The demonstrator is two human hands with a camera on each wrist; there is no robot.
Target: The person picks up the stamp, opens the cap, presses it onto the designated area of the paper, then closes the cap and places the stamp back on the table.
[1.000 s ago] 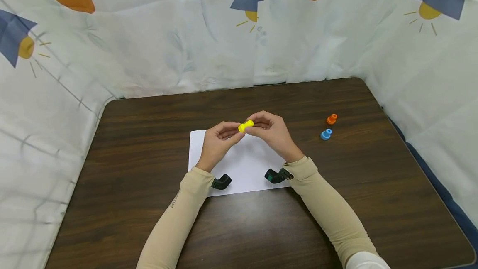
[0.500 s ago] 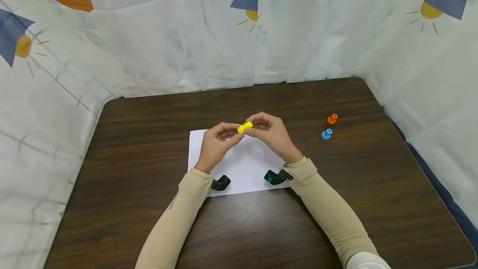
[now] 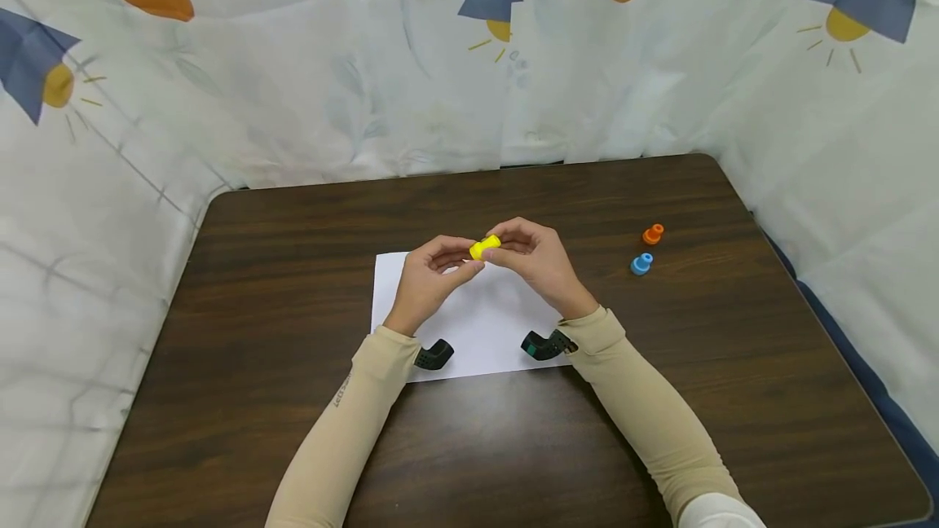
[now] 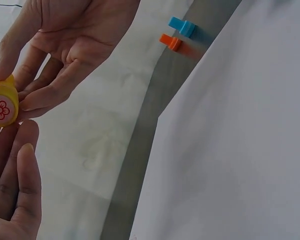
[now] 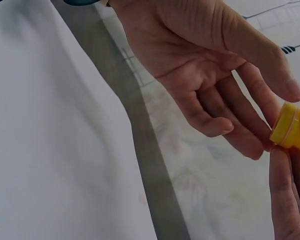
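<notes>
- A small glossy yellow stamp [image 3: 485, 248] with a narrowed waist is at the centre of the head view, tilted and held up off the table between two bare hands
- The left hand [image 3: 429, 279], left of centre, pinches the stamp's lower left end with thumb and fingertips, its other fingers bent close together behind
- The right hand [image 3: 539, 263], right of centre, has its thumb and fingers clamped on the stamp's upper right end
- The stamp's round end face at the left edge of the left wrist view shows a red flower outline on a pale disc
- A blank white rectangular sheet of paper [image 3: 491, 324] lies beneath the hands in the middle of the frame
- A small orange knobbed piece [image 3: 653, 235] stands right of centre, and a light blue knobbed piece [image 3: 641, 264] stands just below it, the two apart
- Dark curved wrist devices [image 3: 435, 355] jut inward from the beige sleeves [image 3: 352, 430] over the paper
- A dark brown wood-grain table [image 3: 279, 349] fills the lower frame, with a white printed curtain [image 3: 308, 88] across the top
</notes>
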